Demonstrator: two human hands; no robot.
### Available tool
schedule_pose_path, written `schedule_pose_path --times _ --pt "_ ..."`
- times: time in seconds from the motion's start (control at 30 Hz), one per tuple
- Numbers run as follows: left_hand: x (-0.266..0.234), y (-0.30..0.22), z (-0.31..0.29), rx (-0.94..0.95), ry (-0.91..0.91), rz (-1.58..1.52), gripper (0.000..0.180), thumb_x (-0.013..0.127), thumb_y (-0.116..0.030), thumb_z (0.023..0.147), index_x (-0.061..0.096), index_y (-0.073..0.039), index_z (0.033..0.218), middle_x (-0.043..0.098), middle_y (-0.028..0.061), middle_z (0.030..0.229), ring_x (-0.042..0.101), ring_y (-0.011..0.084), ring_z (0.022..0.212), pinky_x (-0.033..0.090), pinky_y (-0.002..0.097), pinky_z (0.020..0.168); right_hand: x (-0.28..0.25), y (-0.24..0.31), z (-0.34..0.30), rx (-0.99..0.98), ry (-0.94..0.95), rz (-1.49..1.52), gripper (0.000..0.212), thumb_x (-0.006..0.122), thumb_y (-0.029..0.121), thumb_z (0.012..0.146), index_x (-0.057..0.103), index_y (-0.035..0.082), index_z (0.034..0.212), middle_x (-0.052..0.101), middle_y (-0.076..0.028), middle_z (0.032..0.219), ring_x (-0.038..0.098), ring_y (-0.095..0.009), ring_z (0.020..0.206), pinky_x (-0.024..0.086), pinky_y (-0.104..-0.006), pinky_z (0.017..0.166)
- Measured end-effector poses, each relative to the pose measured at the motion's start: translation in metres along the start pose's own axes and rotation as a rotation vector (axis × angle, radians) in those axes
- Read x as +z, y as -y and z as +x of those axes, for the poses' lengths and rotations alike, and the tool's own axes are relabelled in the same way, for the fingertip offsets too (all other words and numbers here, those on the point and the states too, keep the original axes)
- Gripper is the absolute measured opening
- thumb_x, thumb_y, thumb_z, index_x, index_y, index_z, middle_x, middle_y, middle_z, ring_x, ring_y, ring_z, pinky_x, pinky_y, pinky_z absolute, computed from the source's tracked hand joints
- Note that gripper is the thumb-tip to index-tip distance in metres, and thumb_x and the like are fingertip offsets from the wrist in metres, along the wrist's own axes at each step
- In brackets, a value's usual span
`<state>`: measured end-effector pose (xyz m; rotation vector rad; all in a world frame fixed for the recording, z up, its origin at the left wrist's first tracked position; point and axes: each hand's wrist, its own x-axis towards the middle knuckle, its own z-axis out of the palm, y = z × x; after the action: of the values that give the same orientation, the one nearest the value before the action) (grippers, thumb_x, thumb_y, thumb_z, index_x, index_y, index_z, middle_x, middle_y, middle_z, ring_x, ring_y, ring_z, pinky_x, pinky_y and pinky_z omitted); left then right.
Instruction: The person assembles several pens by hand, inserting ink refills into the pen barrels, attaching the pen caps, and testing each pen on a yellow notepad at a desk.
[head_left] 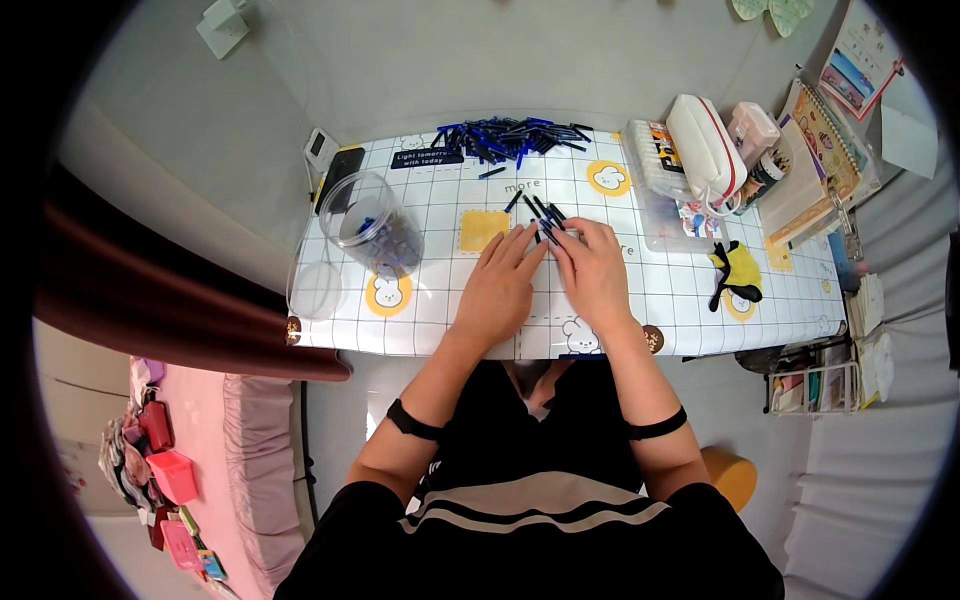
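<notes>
Several thin dark blue and black sticks (532,206), like pen ink cartridges, lie loosely on the table just beyond my fingertips. My left hand (500,285) rests low over the tabletop beside them, its fingers stretched forward. On the other side my right hand (597,272) has its fingers bent inward, thumb and forefinger closed about a dark blue stick (547,228); the fingers partly hide it. A large heap of the same sticks (515,138) lies at the table's far edge. To the left, a clear plastic jar (372,230) holds blue pieces, with its round mouth open.
A clear round lid (320,290) lies near the jar. A black phone (341,178) is at the far left. On the right stand a clear plastic box (668,225), a white pouch (706,147) and notebooks (822,140); a yellow and black cloth item (737,272) lies nearer.
</notes>
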<state>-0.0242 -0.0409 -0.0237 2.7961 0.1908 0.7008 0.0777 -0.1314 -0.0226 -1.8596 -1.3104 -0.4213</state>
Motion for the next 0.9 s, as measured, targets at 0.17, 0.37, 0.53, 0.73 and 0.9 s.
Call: schedule_pose_path --times 0.17,0.37,0.53,0.73,0.9 --pt "-0.0010 0.0000 -0.0030 -0.051 -0.099 -0.116 0.030 0.046 -0.001 0.066 0.046 0.000 0.096 0.042 0.0131 0.105 0.038 0.0276 0.100 0.030 0.0357 0.086 0.0022 0.0022 -0.0019 0.020 -0.005 -0.009 0.016 0.055 0.004 0.063 0.057 0.002 0.079 0.049 -0.005 0.083 0.044 -0.021 0.076 0.037 -0.0297 0.066" --pt "-0.0019 -0.0025 -0.0003 -0.021 -0.154 -0.080 0.023 0.051 -0.004 0.066 0.048 -0.002 0.089 0.045 0.0129 0.097 0.042 0.0286 0.093 0.035 0.0345 0.078 0.0006 0.0029 -0.0026 0.052 -0.056 -0.013 0.013 0.057 0.002 0.061 0.057 0.004 0.074 0.050 -0.004 0.076 0.044 -0.021 0.073 0.038 -0.0287 0.063" --pt "-0.0008 -0.0020 -0.0031 -0.021 -0.181 -0.071 0.018 0.051 -0.005 0.065 0.050 -0.002 0.083 0.047 0.0110 0.091 0.045 0.0263 0.087 0.035 0.0327 0.077 -0.0006 0.0045 -0.0024 0.055 -0.078 -0.019 0.010 0.057 0.002 0.060 0.056 0.004 0.070 0.049 -0.005 0.073 0.044 -0.021 0.069 0.038 -0.0290 0.061" --pt "-0.0055 -0.0021 -0.0068 -0.089 -0.252 -0.060 0.013 0.051 -0.003 0.063 0.051 -0.003 0.076 0.051 0.0064 0.078 0.047 0.0235 0.076 0.037 0.0325 0.069 -0.0010 0.0059 -0.0026 0.086 -0.090 -0.058 0.008 0.057 0.002 0.060 0.056 0.004 0.068 0.048 -0.005 0.072 0.044 -0.021 0.069 0.038 -0.0293 0.060" --pt "-0.0046 -0.0004 -0.0058 -0.112 -0.282 -0.080 0.014 0.050 0.001 0.061 0.052 -0.004 0.074 0.052 0.0055 0.071 0.047 0.0226 0.072 0.037 0.0316 0.064 -0.0021 0.0046 -0.0022 0.083 -0.077 -0.056 0.008 0.057 0.002 0.061 0.056 0.004 0.068 0.048 -0.005 0.072 0.044 -0.021 0.069 0.038 -0.0295 0.060"
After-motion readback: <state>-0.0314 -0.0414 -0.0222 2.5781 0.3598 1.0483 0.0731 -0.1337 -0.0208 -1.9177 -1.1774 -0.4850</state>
